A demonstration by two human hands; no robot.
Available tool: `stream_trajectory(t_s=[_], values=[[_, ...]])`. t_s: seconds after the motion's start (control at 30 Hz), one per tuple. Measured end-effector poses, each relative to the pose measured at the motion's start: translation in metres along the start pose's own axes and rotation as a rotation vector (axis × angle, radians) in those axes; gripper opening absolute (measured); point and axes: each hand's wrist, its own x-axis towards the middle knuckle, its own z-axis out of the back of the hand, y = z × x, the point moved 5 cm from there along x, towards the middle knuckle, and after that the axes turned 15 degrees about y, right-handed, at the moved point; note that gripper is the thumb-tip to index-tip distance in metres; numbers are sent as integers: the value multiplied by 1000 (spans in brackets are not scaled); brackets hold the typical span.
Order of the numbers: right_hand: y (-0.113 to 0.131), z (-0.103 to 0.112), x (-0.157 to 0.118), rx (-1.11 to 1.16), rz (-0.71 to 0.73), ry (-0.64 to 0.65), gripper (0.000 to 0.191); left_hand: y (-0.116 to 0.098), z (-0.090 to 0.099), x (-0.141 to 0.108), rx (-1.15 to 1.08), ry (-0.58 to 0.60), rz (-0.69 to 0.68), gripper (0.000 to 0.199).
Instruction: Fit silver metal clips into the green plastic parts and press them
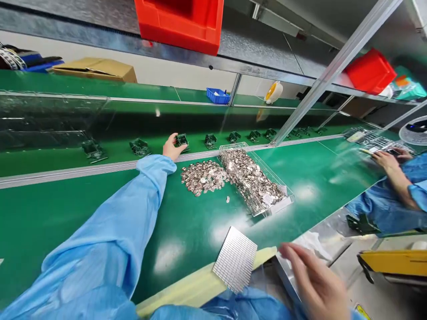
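i have the left hand (172, 149) out at the belt, fingers (180, 149) pinching a small green board (182, 140); i judge this the pick-up step, and next it needs a clean lift; right hand (316, 284) blurred, fingers spread, holding nothing; clear tray (282, 205) on the bench (100, 213) holds metal clips (253, 178), more heaped in a loose pile (203, 177) beside it.

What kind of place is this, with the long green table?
Most likely an electronics factory assembly line. Small circuit boards stand in a row on a green conveyor belt, the left hand touches one board, and a clear tray holds a heap of small metal parts.
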Motion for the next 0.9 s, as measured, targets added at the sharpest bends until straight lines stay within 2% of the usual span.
stream_trajectory(t_s=[0.1,0.2,0.27,0.33,0.4,0.47,0.57,0.63,0.73,0.8,0.9], values=[[23,-52,76,-124,205,225,23,5,-12,1,54,13,-3,76],[25,-92,132,-394,308,289,31,4,-7,-28,101,38,-88,78],[18,-111,148,-578,371,341,33,9,9,-60,139,54,-132,65],[9,-122,150,-677,454,370,35,20,34,-93,188,43,-129,46],[2,-126,147,-719,548,343,37,33,65,-117,245,-19,-73,34],[-2,-127,143,-758,627,295,37,47,95,-126,299,-117,9,35],[-4,-129,142,-801,683,266,32,62,122,-113,355,-219,97,57],[-1,-131,143,-796,691,248,28,66,126,-93,389,-220,141,78],[2,-131,146,-737,675,186,25,72,121,-64,479,-146,274,102],[0,-132,150,-678,632,171,24,74,119,-51,521,-102,342,103],[-9,-135,158,-576,546,220,24,73,119,-42,523,-102,324,93]])
